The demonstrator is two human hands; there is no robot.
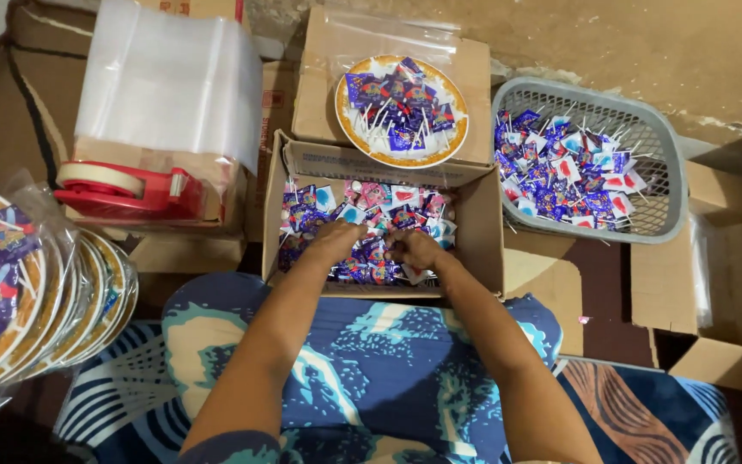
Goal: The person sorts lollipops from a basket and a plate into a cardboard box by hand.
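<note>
An open cardboard box [484, 225] in front of my lap is full of small wrapped lollipops [388, 203] in blue, pink and white wrappers. Both hands reach down into it. My left hand [334, 240] rests on the sweets at the middle left, fingers curled among them. Close beside it my right hand [415, 248] has its fingers closed over a bunch of lollipops. Just behind the box stands a round yellow-rimmed plate [358, 129] loaded with lollipops, their white sticks pointing inward.
A grey plastic basket [663, 172] of lollipops sits at the right. At the left lie a stack of bagged filled plates [62, 301], a red tape dispenser [126, 191] and a pile of clear plastic bags [169, 82]. More cardboard boxes [719, 301] stand right.
</note>
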